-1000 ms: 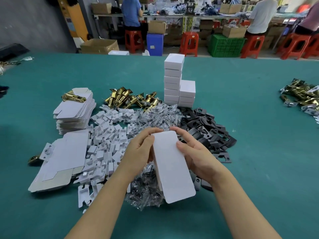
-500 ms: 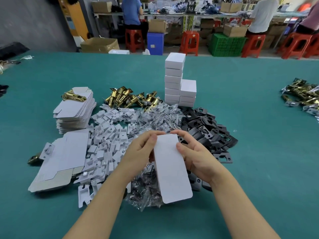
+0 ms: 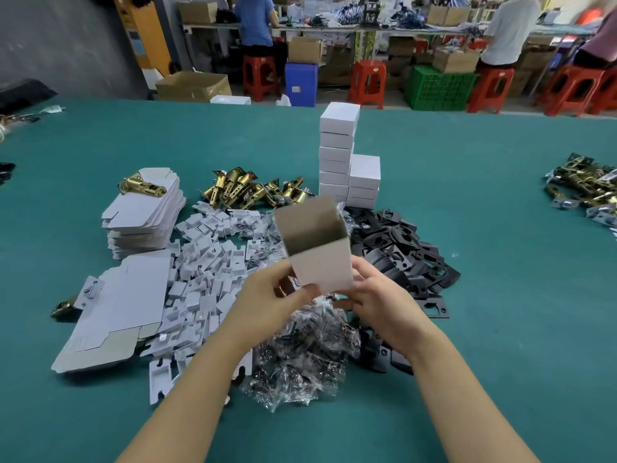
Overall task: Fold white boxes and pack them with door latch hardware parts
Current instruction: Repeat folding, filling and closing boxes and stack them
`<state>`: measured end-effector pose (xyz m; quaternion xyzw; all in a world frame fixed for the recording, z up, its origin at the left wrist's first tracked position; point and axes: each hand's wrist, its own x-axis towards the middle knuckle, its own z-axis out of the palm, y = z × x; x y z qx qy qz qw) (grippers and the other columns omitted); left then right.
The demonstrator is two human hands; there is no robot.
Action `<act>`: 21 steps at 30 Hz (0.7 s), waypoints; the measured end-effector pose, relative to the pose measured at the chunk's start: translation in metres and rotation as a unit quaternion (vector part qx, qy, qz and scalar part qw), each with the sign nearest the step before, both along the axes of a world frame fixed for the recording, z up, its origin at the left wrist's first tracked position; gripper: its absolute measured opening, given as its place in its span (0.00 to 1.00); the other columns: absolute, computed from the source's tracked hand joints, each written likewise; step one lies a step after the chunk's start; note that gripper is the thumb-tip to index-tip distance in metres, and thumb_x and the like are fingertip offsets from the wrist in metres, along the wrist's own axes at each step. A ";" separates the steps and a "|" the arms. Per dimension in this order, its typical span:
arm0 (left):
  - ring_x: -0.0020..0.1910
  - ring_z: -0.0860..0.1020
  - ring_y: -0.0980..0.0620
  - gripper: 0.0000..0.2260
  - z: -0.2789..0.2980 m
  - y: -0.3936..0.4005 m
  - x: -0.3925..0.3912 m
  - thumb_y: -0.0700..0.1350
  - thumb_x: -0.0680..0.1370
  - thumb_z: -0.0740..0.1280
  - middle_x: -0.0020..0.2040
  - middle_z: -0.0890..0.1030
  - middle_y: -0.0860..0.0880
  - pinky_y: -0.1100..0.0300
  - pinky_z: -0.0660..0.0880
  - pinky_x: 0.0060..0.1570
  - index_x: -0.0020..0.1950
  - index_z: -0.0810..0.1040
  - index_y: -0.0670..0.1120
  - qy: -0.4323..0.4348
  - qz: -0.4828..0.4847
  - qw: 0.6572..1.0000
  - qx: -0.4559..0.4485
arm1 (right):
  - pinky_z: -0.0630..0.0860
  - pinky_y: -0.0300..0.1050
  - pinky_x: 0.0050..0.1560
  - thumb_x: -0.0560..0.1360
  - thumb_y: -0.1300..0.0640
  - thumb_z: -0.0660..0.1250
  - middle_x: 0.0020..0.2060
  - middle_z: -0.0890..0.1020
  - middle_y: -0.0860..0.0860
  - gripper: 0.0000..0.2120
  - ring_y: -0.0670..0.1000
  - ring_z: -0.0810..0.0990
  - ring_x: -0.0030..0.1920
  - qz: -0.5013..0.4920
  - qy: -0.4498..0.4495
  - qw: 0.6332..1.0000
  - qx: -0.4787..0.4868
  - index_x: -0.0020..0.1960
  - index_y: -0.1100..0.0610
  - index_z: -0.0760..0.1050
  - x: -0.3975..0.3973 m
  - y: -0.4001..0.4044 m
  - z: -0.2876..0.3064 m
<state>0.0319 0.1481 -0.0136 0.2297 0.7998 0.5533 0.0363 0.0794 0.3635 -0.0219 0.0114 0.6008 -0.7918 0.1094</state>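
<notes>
Holding: both hands have the white box (image 3: 322, 262) up over the parts piles, open end tilted away so the grey cardboard inside shows
Left grip: left hand (image 3: 267, 297) is curled onto the box's lower left corner, thumb (image 3: 302, 293) pressed across the near edge
Right grip: right hand (image 3: 384, 302) is wrapped round the lower right side, fingers mostly tucked behind the box so can't see exactly how they sit
Right under the box: heap of small clear bags of screws (image 3: 300, 355), pretty crinkly and shiny
Left of the hands: big scatter of white card inserts (image 3: 203, 279), and past those a loose flat box blank (image 3: 113, 312) lying on the tabletop (image 3: 500, 295)
Further left: stack of flat box blanks (image 3: 143, 215) with one brass latch (image 3: 142, 186) sitting on top
Right of the hands: pile of black strike plates (image 3: 400, 248), touching the bag heap
Behind: brass latch bolts (image 3: 253, 192) in a pile, then finished white boxes (image 3: 337, 152) stacked in a tall column with a shorter one just beside it
Far right edge: another pile of brass hardware (image 3: 587, 188), well apart from everything else
Background: people at benches on red stools (image 3: 367, 81), a green crate (image 3: 439, 88), cardboard cartons
</notes>
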 end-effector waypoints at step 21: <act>0.23 0.73 0.64 0.06 0.003 0.017 -0.128 0.44 0.83 0.65 0.40 0.82 0.51 0.69 0.68 0.23 0.49 0.81 0.47 0.003 0.187 0.974 -0.125 | 0.80 0.37 0.49 0.72 0.47 0.73 0.53 0.86 0.42 0.17 0.44 0.85 0.53 -0.215 0.087 0.966 0.115 0.60 0.46 0.77 -0.038 -0.012 -0.034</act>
